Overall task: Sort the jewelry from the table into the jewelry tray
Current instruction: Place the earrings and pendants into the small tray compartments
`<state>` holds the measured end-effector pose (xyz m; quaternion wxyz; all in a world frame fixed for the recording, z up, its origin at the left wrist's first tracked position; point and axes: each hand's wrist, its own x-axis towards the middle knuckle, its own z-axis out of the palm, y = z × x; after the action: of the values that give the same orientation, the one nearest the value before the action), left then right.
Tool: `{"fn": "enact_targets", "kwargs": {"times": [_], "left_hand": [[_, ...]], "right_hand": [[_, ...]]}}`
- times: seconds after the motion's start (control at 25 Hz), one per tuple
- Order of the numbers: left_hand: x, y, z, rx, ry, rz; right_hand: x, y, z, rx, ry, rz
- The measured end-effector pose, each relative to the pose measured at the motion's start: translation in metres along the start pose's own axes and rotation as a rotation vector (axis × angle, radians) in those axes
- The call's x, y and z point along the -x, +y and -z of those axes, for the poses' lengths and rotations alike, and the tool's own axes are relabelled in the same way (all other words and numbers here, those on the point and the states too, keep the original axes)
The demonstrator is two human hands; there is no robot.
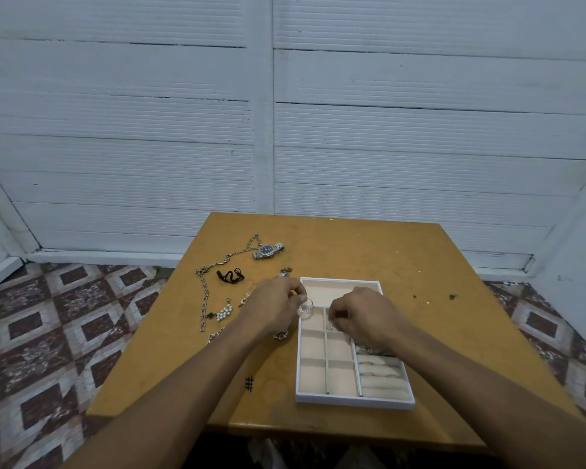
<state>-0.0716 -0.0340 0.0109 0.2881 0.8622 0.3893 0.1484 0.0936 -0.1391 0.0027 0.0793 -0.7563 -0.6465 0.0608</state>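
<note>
A white jewelry tray (354, 401) with beige compartments lies on the wooden table, its right column holding ring rolls with rings. My left hand (274, 301) hovers at the tray's upper left corner and pinches a hoop earring (306, 309) with small beads. My right hand (362, 314) is over the tray's upper middle compartments, fingers curled, pinching a small silvery piece (330, 326). Left of the tray on the table lie a silver watch (268, 251), a long chain necklace (205, 292), a pearl earring (224, 313) and a black cord piece (230, 276).
More small silver pieces lie near my left wrist (280, 335) and beyond my left hand (285, 273). A black hash mark (249, 384) is drawn on the table. The table's near edge runs below my forearms; patterned floor tiles flank it.
</note>
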Motion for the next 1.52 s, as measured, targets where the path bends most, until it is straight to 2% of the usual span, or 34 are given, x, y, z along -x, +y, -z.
{"fn": "enact_targets", "kwargs": {"times": [0.44,0.8,0.96,1.16,1.52], "left_hand": [[0.004,0.01,-0.003,-0.038,0.041,-0.012],[-0.002,0.024,-0.022,-0.083,-0.027,-0.029],[0.0,0.032,-0.04,-0.189,-0.011,-0.07],[0.003,0.039,-0.048,-0.349,0.077,-0.232],[0.01,0.041,-0.06,-0.553,0.083,-0.251]], "right_hand": [[0.003,-0.003,0.002,0.09,0.035,0.052],[0.015,0.018,0.024,-0.032,0.146,-0.01],[0.03,0.032,0.029,-0.088,0.173,-0.057],[0.045,0.041,0.03,-0.108,0.192,-0.098],[0.053,0.043,0.027,-0.152,0.17,-0.13]]}}
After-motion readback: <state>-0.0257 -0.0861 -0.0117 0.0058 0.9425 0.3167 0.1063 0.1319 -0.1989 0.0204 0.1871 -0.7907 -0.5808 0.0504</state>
